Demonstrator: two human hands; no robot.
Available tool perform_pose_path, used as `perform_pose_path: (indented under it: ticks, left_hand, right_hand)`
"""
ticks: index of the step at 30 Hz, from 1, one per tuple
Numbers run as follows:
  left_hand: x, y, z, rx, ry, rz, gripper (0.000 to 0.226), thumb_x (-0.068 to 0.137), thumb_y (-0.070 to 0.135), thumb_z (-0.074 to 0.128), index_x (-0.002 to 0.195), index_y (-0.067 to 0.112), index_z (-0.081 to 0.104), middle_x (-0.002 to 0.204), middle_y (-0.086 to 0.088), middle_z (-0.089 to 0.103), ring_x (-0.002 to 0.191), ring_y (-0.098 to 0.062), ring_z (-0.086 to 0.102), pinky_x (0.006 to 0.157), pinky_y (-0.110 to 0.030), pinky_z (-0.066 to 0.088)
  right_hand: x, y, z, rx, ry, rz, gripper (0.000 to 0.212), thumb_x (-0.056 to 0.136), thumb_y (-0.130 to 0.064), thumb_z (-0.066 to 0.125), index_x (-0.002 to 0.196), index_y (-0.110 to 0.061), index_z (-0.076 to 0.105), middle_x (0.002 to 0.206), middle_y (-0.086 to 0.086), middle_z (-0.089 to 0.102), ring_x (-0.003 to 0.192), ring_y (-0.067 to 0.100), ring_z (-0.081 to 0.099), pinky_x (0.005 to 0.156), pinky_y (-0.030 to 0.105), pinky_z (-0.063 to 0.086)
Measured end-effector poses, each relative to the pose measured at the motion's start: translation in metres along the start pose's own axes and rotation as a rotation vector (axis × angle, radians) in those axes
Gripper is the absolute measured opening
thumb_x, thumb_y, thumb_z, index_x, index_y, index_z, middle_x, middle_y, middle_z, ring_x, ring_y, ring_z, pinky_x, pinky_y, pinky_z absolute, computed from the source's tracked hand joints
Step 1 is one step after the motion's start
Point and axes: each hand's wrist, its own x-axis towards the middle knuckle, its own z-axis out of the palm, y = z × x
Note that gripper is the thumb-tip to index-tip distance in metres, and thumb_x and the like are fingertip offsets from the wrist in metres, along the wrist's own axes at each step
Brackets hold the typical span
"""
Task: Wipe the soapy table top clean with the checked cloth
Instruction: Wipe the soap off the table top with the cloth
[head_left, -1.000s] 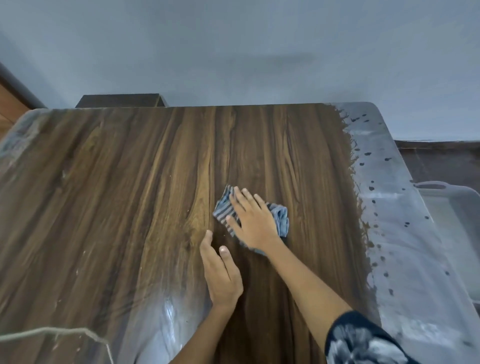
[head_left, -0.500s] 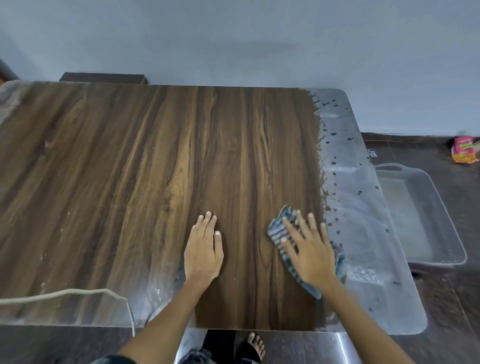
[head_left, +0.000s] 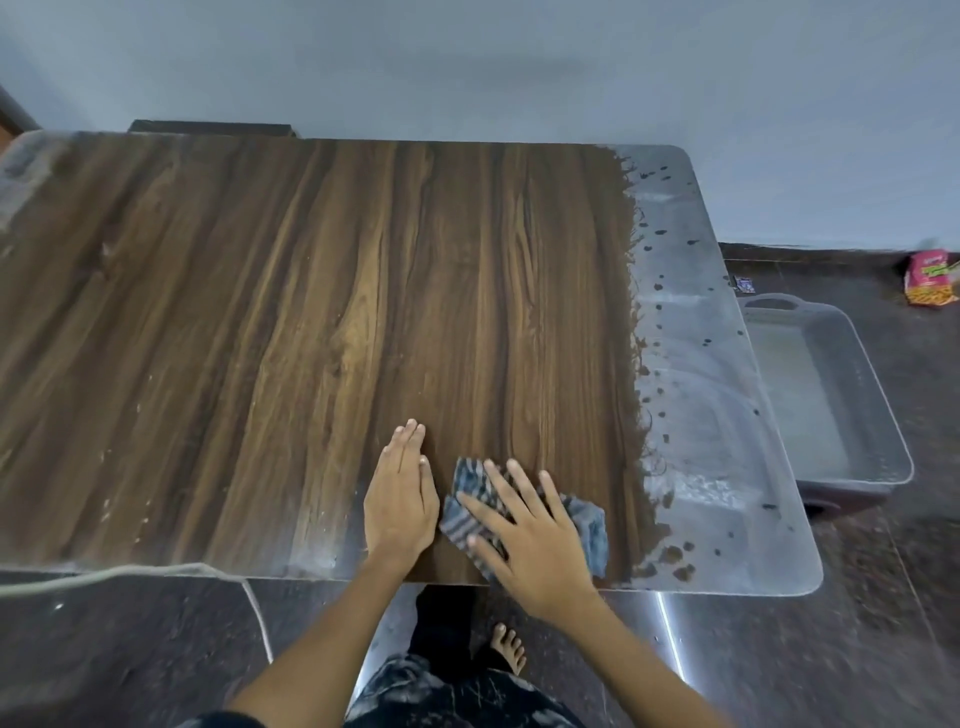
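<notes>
1. Head view, looking forward and down: a wood-grain table top (head_left: 322, 322) is shown, its near edge running across the lower part of the frame.
2. The checked cloth (head_left: 587, 525) is seen lying crumpled on the table top close to the near edge, right of centre.
3. The right hand (head_left: 530, 540) is laid flat upon the checked cloth, fingers straight and spread; the cloth is pressed down, not gripped.
4. The left hand (head_left: 401, 499) is rested palm-down on bare wood just beside the cloth, fingers straight and held together; nothing is held.
5. A pale soapy film (head_left: 717, 415), dotted with dark spots, is seen covering the right-hand strip of the table top; a fainter patch is visible at the far left corner.
6. A grey plastic tub (head_left: 878, 415) is placed on the dark floor beside the table's right edge.
7. A pink packet (head_left: 930, 280) is seen on the floor near the wall, beyond the tub.
8. A bare foot (head_left: 506, 647) is visible below the table's near edge.
</notes>
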Motion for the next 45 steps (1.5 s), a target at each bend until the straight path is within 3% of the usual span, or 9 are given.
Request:
perform_pose_path:
  ticks: [4, 10, 12, 20, 23, 31, 37, 40, 45]
  left_hand:
    - [-0.011, 0.001, 0.001, 0.019, -0.012, -0.009, 0.052, 0.095, 0.03, 0.019, 0.138, 0.01, 0.042, 0.145, 0.0, 0.04, 0.137, -0.011, 0.029, 0.113, -0.033, 0.029]
    - [-0.031, 0.002, 0.002, 0.076, -0.019, 0.004, 0.048, 0.097, 0.023, 0.023, 0.139, 0.007, 0.039, 0.147, -0.003, 0.036, 0.138, -0.013, 0.025, 0.114, -0.029, 0.02]
    - [-0.038, 0.004, 0.002, 0.083, -0.031, -0.011, 0.043, 0.1, 0.016, 0.028, 0.14, 0.007, 0.036, 0.149, -0.003, 0.033, 0.14, -0.014, 0.022, 0.115, -0.029, 0.017]
    - [-0.065, 0.007, -0.002, 0.157, -0.089, 0.025, 0.049, 0.1, 0.027, 0.018, 0.145, 0.009, 0.027, 0.153, -0.003, 0.022, 0.143, -0.014, 0.013, 0.115, -0.026, 0.009]
    - [-0.078, 0.001, -0.004, 0.18, -0.12, 0.085, 0.068, 0.089, 0.039, -0.001, 0.146, 0.011, 0.023, 0.154, 0.0, 0.015, 0.141, -0.01, 0.006, 0.115, -0.026, 0.006]
    - [-0.095, -0.022, -0.024, 0.171, -0.147, 0.13, 0.059, 0.095, 0.037, 0.007, 0.144, 0.013, 0.029, 0.151, 0.006, 0.021, 0.141, -0.01, 0.017, 0.114, -0.019, 0.005]
    - [-0.107, -0.058, -0.045, 0.063, -0.064, 0.019, 0.059, 0.098, 0.041, 0.012, 0.14, 0.009, 0.038, 0.146, 0.004, 0.033, 0.137, -0.011, 0.027, 0.112, -0.026, 0.022]
    - [-0.116, -0.076, -0.056, -0.018, 0.023, -0.089, 0.054, 0.095, 0.035, 0.021, 0.138, 0.008, 0.037, 0.145, -0.004, 0.038, 0.136, -0.017, 0.032, 0.109, -0.037, 0.033]
    - [-0.116, -0.071, -0.065, -0.168, 0.112, -0.198, 0.06, 0.092, 0.04, 0.023, 0.138, 0.003, 0.035, 0.142, -0.012, 0.041, 0.13, -0.026, 0.041, 0.103, -0.034, 0.035]
  right_hand:
    - [-0.037, 0.037, -0.005, -0.093, 0.01, 0.091, 0.048, 0.097, -0.056, 0.019, 0.14, -0.042, 0.034, 0.151, -0.003, 0.031, 0.14, 0.027, 0.023, 0.111, 0.051, 0.012]
    - [0.016, 0.043, -0.017, 0.002, 0.037, 0.538, 0.062, 0.089, -0.059, 0.011, 0.143, -0.036, 0.031, 0.153, 0.005, 0.025, 0.143, 0.034, 0.011, 0.112, 0.054, -0.004]
    - [0.026, 0.026, -0.014, 0.022, 0.027, 0.522, 0.063, 0.089, -0.057, 0.012, 0.144, -0.032, 0.032, 0.154, 0.007, 0.023, 0.143, 0.034, 0.011, 0.111, 0.051, -0.009]
    - [-0.039, 0.004, 0.005, -0.044, 0.049, 0.134, 0.053, 0.098, -0.049, 0.016, 0.142, -0.028, 0.037, 0.15, 0.001, 0.032, 0.138, 0.023, 0.03, 0.112, 0.042, 0.014]
    - [-0.044, 0.01, 0.006, -0.026, 0.046, 0.223, 0.054, 0.097, -0.049, 0.019, 0.143, -0.025, 0.036, 0.15, 0.002, 0.032, 0.139, 0.025, 0.029, 0.112, 0.043, 0.013]
    - [0.046, -0.016, -0.006, 0.076, 0.019, 0.494, 0.056, 0.098, -0.046, 0.017, 0.149, -0.023, 0.015, 0.158, 0.007, 0.005, 0.144, 0.03, -0.002, 0.113, 0.049, -0.006]
    - [0.099, -0.076, -0.005, 0.075, -0.066, 0.268, 0.055, 0.099, -0.043, 0.018, 0.15, -0.023, 0.011, 0.158, 0.005, 0.0, 0.144, 0.028, -0.005, 0.113, 0.048, -0.01]
    - [0.087, -0.109, 0.006, 0.061, -0.091, 0.028, 0.057, 0.095, -0.044, 0.015, 0.146, -0.024, 0.029, 0.156, 0.005, 0.018, 0.144, 0.029, 0.012, 0.113, 0.049, -0.003]
    - [0.038, -0.125, 0.026, -0.006, -0.081, -0.182, 0.046, 0.096, -0.044, 0.028, 0.138, -0.03, 0.042, 0.149, 0.0, 0.035, 0.138, 0.025, 0.03, 0.114, 0.05, 0.013]
